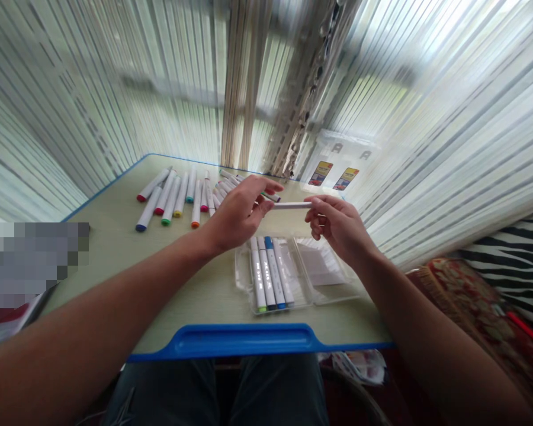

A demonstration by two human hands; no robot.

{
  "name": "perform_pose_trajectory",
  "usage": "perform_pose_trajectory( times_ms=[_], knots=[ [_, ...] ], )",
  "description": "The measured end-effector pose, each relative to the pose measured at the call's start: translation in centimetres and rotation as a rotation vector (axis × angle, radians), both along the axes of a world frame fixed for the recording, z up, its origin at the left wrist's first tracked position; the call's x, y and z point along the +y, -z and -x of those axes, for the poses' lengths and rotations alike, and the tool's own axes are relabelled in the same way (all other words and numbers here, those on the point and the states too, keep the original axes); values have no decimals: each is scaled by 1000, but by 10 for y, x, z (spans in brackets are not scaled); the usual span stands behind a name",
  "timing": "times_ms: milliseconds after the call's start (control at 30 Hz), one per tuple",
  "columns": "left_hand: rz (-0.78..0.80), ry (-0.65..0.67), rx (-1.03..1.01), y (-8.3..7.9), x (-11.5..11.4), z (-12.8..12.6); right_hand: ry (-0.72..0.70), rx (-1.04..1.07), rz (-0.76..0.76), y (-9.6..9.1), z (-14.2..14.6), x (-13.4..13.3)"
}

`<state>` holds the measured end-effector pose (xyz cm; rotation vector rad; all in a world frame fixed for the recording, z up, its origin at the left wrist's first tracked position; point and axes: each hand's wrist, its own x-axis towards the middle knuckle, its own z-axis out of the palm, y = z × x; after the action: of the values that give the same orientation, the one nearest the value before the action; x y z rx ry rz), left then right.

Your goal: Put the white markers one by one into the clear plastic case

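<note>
Between my two hands a white marker (pixel 292 206) lies level above the table. My left hand (pixel 244 210) pinches its left end, and the fingers of my right hand (pixel 335 223) close on its right end. Both ends are covered by fingers, so the cap colour is hidden. Below my hands an opened clear plastic case (pixel 302 299) holds several white markers (pixel 266 275) side by side in its left half. A pale card or sheet (pixel 322 264) shows in its right half.
Loose markers (pixel 173 192) with coloured caps lie left of my hands, with more behind my left hand. A clear case with labels (pixel 333 171) stands at the back right. The table (pixel 195 296) has a blue rim and front tray (pixel 249 338). Curtains (pixel 182 77) hang behind.
</note>
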<state>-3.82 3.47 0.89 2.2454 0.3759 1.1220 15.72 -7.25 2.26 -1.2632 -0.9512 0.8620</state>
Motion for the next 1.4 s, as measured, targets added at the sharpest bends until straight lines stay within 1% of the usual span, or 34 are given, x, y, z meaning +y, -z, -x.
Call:
perform_pose_trajectory(
  times_ms=[167, 400, 600, 733, 900, 1067, 1167, 1300, 1400],
  knots=[
    [243, 39, -36, 3, 4, -2, -16, -25, -38, 2, 0, 1],
    [566, 105, -151, -6, -1, -1, 16, 7, -72, 1, -3, 1],
    [756, 227, -311, -8, -2, -1, 29, 73, -92, -1, -5, 1],
    [820, 295, -348, -9, -4, 0, 22, 130, -78, -3, -6, 1],
    [853, 310, -274, -11, -6, 2, 8, 180, -59, -3, -7, 0],
    [876, 415, -212, -11, -6, 3, 10, 191, -43, -4, -7, 0],
    [889, 455, -211, -11, -6, 3, 20, 201, -35, -5, -6, 0],
    [905, 482, -222, -13, -7, 3, 30, 204, -29, -6, -5, 0],
    [912, 476, -216, -14, -8, 4, 29, 196, -27, -6, -5, -1]
  ],
)
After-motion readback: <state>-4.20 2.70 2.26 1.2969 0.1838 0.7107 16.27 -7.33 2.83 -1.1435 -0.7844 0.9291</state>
